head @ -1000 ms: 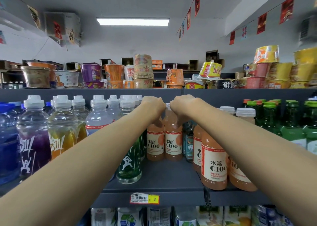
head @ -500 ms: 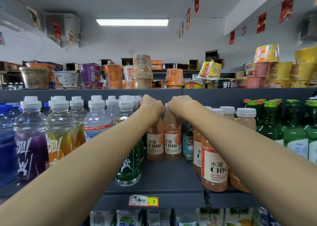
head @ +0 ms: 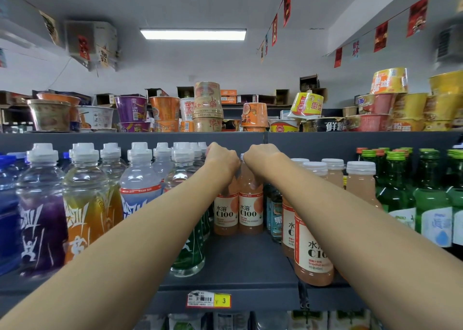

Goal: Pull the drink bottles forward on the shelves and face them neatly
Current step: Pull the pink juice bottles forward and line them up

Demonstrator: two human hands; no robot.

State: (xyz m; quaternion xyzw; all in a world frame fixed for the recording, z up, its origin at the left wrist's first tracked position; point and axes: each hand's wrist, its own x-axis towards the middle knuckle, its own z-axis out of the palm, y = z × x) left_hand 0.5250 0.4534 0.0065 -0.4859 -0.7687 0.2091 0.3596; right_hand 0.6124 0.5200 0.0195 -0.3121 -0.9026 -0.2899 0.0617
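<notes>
Two peach-coloured C100 bottles stand side by side deep on the grey shelf (head: 240, 259). My left hand (head: 221, 159) grips the top of the left C100 bottle (head: 225, 212). My right hand (head: 260, 158) grips the top of the right C100 bottle (head: 251, 210). Both caps are hidden under my curled fingers. Another C100 bottle (head: 312, 252) stands at the shelf's front edge on the right, with more of them in a row behind it.
Sports drink bottles (head: 85, 204) with white caps fill the shelf's left side. Green glass bottles (head: 431, 204) stand at the right. A green-labelled bottle (head: 190, 257) sits beside my left forearm. Instant noodle cups (head: 208, 106) crowd the shelf above. A price tag (head: 208, 300) marks the front edge.
Both hands keep their grip on the two back C100 bottles. The bottles and hands have hardly shifted; only the view has moved slightly.
</notes>
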